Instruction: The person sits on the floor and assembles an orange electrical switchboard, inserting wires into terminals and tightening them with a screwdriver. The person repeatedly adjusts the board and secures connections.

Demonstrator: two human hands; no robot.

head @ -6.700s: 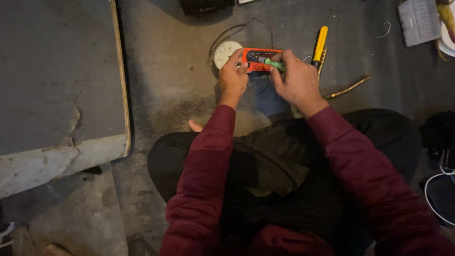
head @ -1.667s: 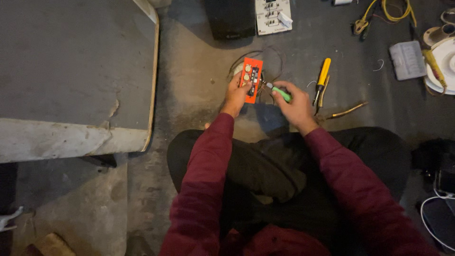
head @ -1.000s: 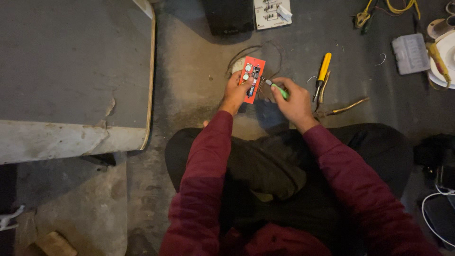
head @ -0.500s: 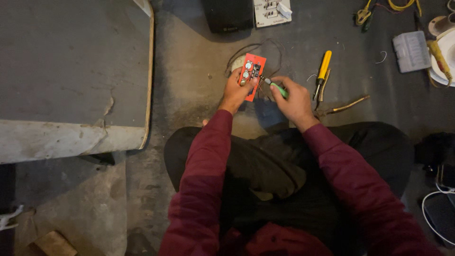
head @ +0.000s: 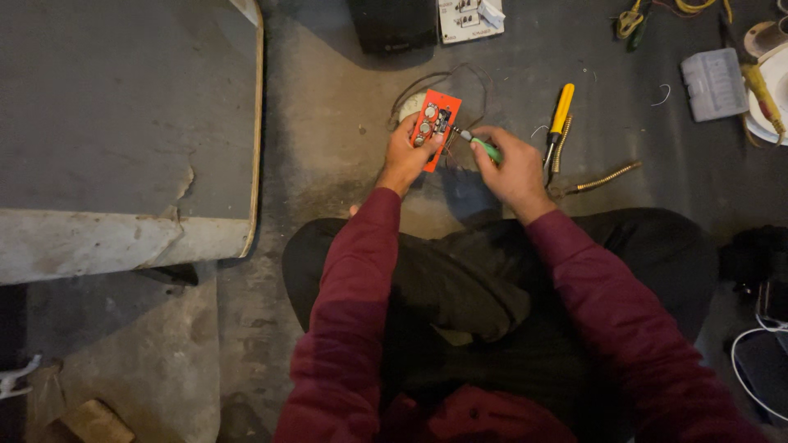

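Concrete floor (head: pixel 328 107), grey and scuffed, fills the view, with a raised grey slab (head: pixel 123 123) well off to the left of the hands. The person sits cross-legged in dark trousers and a maroon top. Left hand (head: pixel 405 156) is closed around the lower edge of a small orange circuit board (head: pixel 436 123), holding it up off the floor. Over the last couple of seconds that board has tipped from nearly upright to a slant, its face now angled toward the right hand. Right hand (head: pixel 510 164) is wrapped around a green-handled screwdriver (head: pixel 480 146), and the metal tip, which sat just beside the board a moment ago, now meets the board's right edge, so tool and board look engaged. Thin wires (head: pixel 443 78) loop from behind the board.

Just right of the right hand lie a yellow-handled screwdriver (head: pixel 561 111) and a coiled metal spring (head: pixel 603 178). Farther right and beyond, a pale ridged plastic box (head: pixel 716 82) sits shut, contents hidden, and a white dish (head: pixel 771 90) at the frame edge carries a yellow-handled tool (head: pixel 762 86). A dark box (head: pixel 392 25) stands beyond the hands.
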